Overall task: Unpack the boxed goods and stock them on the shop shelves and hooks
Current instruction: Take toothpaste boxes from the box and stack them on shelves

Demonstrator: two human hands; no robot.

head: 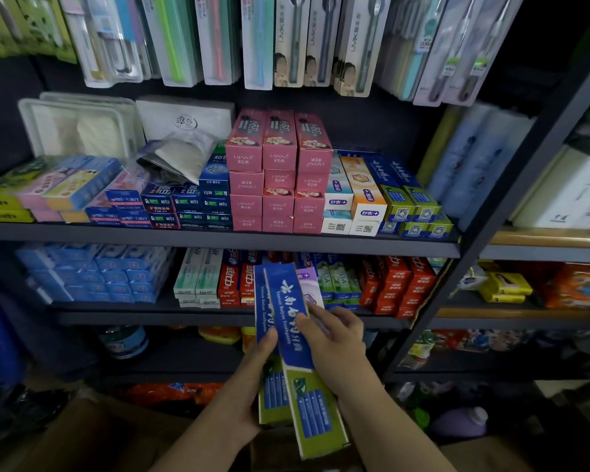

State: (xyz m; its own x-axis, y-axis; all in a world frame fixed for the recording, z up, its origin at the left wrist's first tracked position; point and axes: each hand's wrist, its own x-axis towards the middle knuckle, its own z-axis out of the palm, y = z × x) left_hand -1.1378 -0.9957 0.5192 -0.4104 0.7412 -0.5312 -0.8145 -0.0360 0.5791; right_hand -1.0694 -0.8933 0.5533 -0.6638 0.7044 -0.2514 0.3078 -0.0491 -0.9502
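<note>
Two long blue-and-green toothpaste boxes (288, 321) stand side by side in front of me, held upright between both hands before the lower shelf. My left hand (252, 379) grips the left box from below, thumb across its front. My right hand (334, 338) holds the right box, fingers wrapped over its right edge. A purple box (309, 284) shows just behind them; who holds it is unclear. Matching blue-and-green boxes (413, 202) lie stacked at the right end of the upper shelf (218, 238).
Pink boxes (278, 172) fill the upper shelf's middle, blue ones the left. The lower shelf (150, 315) carries red, white and blue toothpaste boxes. Toothbrush packs (286, 39) hang on hooks above. A brown carton (99, 434) sits at bottom left, a dark upright post (498, 233) at right.
</note>
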